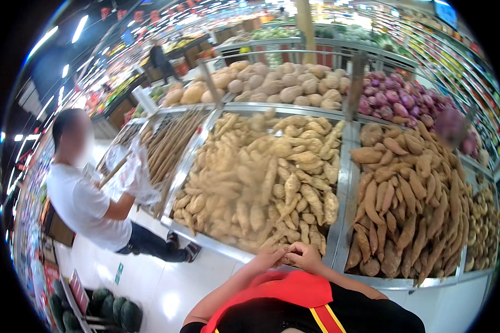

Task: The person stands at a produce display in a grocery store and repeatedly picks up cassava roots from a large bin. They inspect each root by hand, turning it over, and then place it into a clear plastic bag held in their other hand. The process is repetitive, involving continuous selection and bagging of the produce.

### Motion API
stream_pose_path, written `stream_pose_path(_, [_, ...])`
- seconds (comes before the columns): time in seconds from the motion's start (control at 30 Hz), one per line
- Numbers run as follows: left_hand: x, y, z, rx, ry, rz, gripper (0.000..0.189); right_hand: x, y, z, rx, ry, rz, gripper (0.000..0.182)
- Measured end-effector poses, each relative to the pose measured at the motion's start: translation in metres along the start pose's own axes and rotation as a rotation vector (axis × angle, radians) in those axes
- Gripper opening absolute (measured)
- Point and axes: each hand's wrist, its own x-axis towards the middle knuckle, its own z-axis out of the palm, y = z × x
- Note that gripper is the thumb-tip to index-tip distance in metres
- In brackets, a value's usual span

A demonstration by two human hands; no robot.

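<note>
My left hand (271, 257) and my right hand (303, 254) meet in front of my chest, fingers curled and touching. Whether something small is between the fingers cannot be made out. Just beyond them lies a metal-edged bin heaped with pale sweet potatoes (312, 200), partly blurred by a hazy patch in the view. To its right, a second bin holds reddish-brown sweet potatoes (404, 191). My hands are over the near rim of the pale heap, close to the metal edge (229, 252).
A person in a white shirt (81, 200) stands at left, holding a clear plastic bag (133, 175) beside long brown roots (175, 145). Behind are squashes (287, 85) and red onions (396, 98); potatoes (481, 229) lie far right. Watermelons (129, 312) sit low at left.
</note>
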Motion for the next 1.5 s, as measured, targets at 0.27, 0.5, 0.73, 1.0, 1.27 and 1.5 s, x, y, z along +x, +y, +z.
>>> stream_pose_path(0.27, [-0.04,-0.021,-0.008,-0.155,0.226,0.075,0.018,0.028,0.027,0.014,-0.092,-0.219,0.037,0.011])
stream_pose_path(0.5, [-0.09,-0.083,-0.045,0.008,0.671,0.134,0.011,0.032,0.009,0.007,-0.139,-0.304,0.052,0.01])
stream_pose_path(0.73, [-0.115,-0.187,-0.067,-0.314,0.955,-0.29,0.007,0.007,-0.007,-0.037,-0.053,-0.074,0.255,0.013])
stream_pose_path(1.0, [-0.063,-0.272,-0.09,-0.224,0.727,-0.417,0.037,-0.001,-0.002,-0.045,-0.13,-0.116,0.254,0.016])
stream_pose_path(1.27, [-0.048,-0.233,-0.12,-0.705,0.851,-0.322,0.047,-0.002,-0.004,-0.058,-0.306,-0.073,0.239,0.015])
stream_pose_path(1.5, [-0.012,-0.208,-0.205,-0.764,1.353,-0.327,0.038,0.006,0.021,-0.075,-0.355,0.044,0.135,0.017])
